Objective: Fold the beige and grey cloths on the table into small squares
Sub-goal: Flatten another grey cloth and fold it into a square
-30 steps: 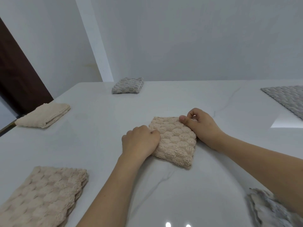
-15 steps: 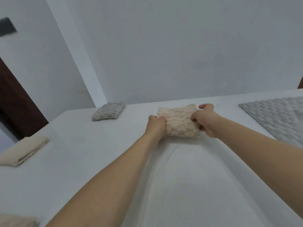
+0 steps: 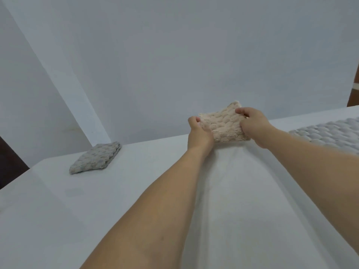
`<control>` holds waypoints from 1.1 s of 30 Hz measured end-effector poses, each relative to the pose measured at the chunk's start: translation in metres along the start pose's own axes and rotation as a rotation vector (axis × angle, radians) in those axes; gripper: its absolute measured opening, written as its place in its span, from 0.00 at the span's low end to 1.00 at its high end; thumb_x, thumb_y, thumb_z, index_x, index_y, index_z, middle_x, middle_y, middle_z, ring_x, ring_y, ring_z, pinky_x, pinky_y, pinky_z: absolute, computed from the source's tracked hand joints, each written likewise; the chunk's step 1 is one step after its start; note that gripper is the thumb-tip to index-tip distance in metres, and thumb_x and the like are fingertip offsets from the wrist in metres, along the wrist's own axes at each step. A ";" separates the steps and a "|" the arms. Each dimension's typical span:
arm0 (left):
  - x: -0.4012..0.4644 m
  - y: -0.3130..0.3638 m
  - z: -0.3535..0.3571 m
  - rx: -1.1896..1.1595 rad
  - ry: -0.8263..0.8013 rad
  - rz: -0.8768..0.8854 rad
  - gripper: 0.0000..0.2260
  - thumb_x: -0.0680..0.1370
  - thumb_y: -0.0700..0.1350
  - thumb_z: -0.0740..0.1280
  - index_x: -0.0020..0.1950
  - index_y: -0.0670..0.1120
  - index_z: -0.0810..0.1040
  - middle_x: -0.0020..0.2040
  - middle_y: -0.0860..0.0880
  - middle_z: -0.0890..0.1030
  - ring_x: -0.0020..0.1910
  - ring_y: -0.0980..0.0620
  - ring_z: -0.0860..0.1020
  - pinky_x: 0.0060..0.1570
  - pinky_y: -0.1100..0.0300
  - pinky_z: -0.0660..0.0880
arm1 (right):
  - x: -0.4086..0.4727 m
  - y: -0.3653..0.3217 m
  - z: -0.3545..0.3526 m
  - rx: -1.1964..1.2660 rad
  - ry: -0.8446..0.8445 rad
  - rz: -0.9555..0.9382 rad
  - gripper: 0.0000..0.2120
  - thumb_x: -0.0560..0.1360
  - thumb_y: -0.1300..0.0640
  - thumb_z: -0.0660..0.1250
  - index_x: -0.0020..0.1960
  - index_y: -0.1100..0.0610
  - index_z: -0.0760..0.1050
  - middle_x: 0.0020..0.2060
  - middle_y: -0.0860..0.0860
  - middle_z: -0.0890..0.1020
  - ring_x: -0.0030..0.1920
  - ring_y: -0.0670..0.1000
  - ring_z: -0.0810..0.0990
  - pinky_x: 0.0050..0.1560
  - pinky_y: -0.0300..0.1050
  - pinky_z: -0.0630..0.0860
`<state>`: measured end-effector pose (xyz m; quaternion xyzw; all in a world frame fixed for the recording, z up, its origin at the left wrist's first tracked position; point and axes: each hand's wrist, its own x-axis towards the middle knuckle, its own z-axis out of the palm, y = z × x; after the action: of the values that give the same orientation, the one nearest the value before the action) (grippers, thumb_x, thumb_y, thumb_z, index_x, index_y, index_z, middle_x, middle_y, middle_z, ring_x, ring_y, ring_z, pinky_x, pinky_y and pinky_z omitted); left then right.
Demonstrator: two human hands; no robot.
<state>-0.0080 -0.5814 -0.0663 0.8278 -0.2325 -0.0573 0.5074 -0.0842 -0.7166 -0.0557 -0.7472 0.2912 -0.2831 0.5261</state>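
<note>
A folded beige cloth (image 3: 223, 126), knobbly and square, is held at the far edge of the white table (image 3: 136, 191), tilted up at its far side. My left hand (image 3: 198, 133) grips its left edge. My right hand (image 3: 252, 127) grips its right edge, fingers curled over the top corner. Both arms are stretched far forward. A folded grey cloth (image 3: 96, 158) lies at the far left of the table. An unfolded grey cloth (image 3: 330, 133) lies flat at the far right.
A pale wall rises right behind the table's far edge. A dark door edge (image 3: 7, 162) shows at the left. A brown object (image 3: 354, 90) stands at the right edge of the view.
Both hands carried the folded beige cloth from the table's middle out to its far edge and tilted it up. The view swung upward, so the near beige cloths left the frame.
</note>
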 end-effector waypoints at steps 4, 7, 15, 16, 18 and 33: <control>0.002 -0.023 0.019 0.497 0.001 0.144 0.14 0.81 0.53 0.52 0.62 0.51 0.70 0.58 0.46 0.75 0.58 0.42 0.71 0.57 0.49 0.66 | 0.006 0.033 0.007 -0.322 -0.049 -0.136 0.26 0.74 0.70 0.56 0.71 0.58 0.70 0.69 0.56 0.72 0.69 0.55 0.69 0.71 0.42 0.60; 0.003 -0.024 0.021 0.557 0.028 0.136 0.16 0.81 0.53 0.51 0.65 0.50 0.71 0.61 0.45 0.72 0.60 0.41 0.68 0.58 0.49 0.63 | 0.007 0.037 0.010 -0.434 -0.005 -0.235 0.21 0.77 0.68 0.56 0.69 0.63 0.70 0.66 0.60 0.73 0.67 0.59 0.69 0.66 0.43 0.60; -0.016 -0.016 0.010 0.361 0.181 0.078 0.21 0.81 0.52 0.56 0.72 0.47 0.63 0.68 0.46 0.65 0.67 0.44 0.64 0.63 0.52 0.60 | -0.037 0.016 -0.044 -1.242 0.109 0.139 0.20 0.73 0.51 0.58 0.62 0.59 0.67 0.59 0.58 0.69 0.59 0.60 0.69 0.58 0.56 0.67; -0.022 -0.017 0.008 0.380 0.166 0.068 0.21 0.81 0.51 0.56 0.72 0.48 0.62 0.68 0.46 0.64 0.67 0.44 0.64 0.63 0.52 0.60 | -0.040 0.015 -0.051 -1.275 0.066 0.215 0.18 0.72 0.53 0.59 0.61 0.58 0.68 0.59 0.58 0.71 0.59 0.61 0.71 0.59 0.56 0.69; -0.038 -0.018 0.003 0.401 0.135 0.045 0.21 0.80 0.51 0.57 0.72 0.49 0.61 0.69 0.47 0.63 0.67 0.45 0.63 0.63 0.52 0.58 | -0.046 0.016 -0.060 -1.291 -0.017 0.239 0.13 0.72 0.58 0.60 0.56 0.58 0.72 0.55 0.57 0.75 0.58 0.61 0.74 0.58 0.54 0.73; -0.131 -0.048 -0.110 0.464 -0.339 0.134 0.13 0.77 0.42 0.62 0.60 0.54 0.73 0.56 0.55 0.73 0.53 0.52 0.71 0.58 0.57 0.71 | -0.156 -0.018 -0.015 -0.903 -0.532 -0.279 0.06 0.76 0.60 0.62 0.44 0.51 0.74 0.41 0.44 0.78 0.47 0.49 0.75 0.46 0.40 0.70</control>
<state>-0.0724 -0.4159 -0.0737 0.8831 -0.3749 -0.1065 0.2612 -0.1968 -0.6062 -0.0525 -0.9763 0.1388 0.0018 0.1659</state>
